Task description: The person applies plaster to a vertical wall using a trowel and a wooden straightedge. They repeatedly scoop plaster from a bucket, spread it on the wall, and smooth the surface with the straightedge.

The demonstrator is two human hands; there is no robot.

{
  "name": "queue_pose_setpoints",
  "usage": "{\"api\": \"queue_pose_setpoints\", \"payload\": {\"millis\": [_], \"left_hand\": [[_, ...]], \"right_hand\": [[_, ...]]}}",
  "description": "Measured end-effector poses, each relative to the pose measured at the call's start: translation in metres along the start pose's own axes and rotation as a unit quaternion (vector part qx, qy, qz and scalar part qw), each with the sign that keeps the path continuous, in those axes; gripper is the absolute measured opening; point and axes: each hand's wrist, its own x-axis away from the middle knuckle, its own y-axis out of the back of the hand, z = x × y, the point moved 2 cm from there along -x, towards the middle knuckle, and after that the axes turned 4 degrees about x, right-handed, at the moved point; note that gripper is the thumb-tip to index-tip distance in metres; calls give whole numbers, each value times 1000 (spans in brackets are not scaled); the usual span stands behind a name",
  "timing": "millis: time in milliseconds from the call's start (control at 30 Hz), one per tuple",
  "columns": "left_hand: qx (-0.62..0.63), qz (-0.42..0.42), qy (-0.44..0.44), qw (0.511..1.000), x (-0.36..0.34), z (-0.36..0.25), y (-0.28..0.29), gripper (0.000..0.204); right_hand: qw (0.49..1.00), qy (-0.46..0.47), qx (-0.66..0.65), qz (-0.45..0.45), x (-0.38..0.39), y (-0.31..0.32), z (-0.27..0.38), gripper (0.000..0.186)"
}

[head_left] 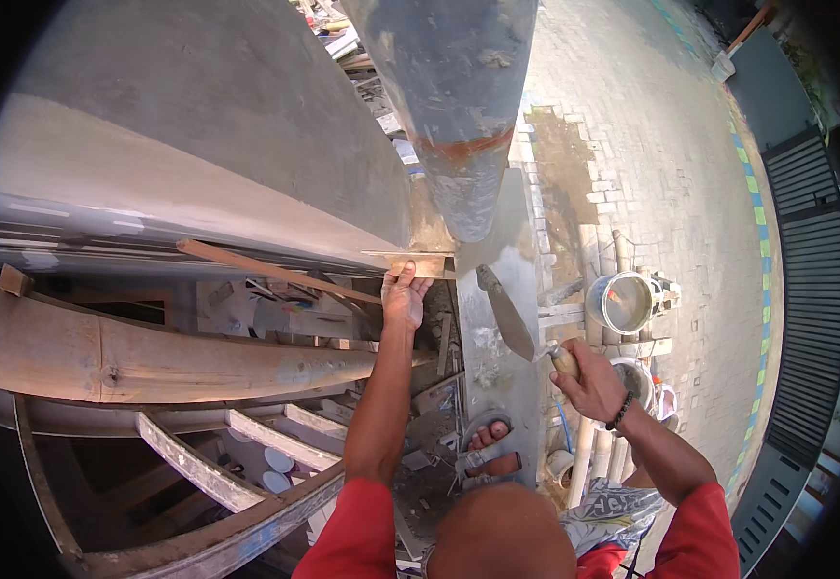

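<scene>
My left hand (403, 294) grips a short, thin wooden piece (432, 262) at the lower edge of the grey plastered wall (246, 145), just left of the foot of a tapered grey column (454, 87). My right hand (589, 386) holds a trowel (512, 323) by its wooden handle. The blade is over a narrow grey concrete ledge (488, 386), pointing up toward the column, with dark grey material near its tip.
Bamboo poles (584, 463) form scaffolding on the right with buckets (625, 301), high above a paved road (690, 193) and dark gate (798, 318). Left are a long bamboo pole (198, 370), a slanted wooden strip (275, 272) and a ladder-like frame (188, 461). My sandaled foot is on the ledge.
</scene>
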Motion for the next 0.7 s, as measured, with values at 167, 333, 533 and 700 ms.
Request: {"api": "queue_pose_setpoints", "payload": {"millis": [167,333,533,700], "left_hand": [[24,-33,-14,999,2,-5,10,30],[43,-42,-14,998,10,-3,-3,38],[68,-52,-22,996,4,3,-1,46],[59,-67,-37,995,4,3,-3,35]], "right_hand": [[999,-34,10,-3,-37,-11,52,42],[1000,15,20,-2,-65,-23,46,40],[997,13,78,-6,-78,-27,72,41],[986,40,149,-60,-84,-45,97,41]]}}
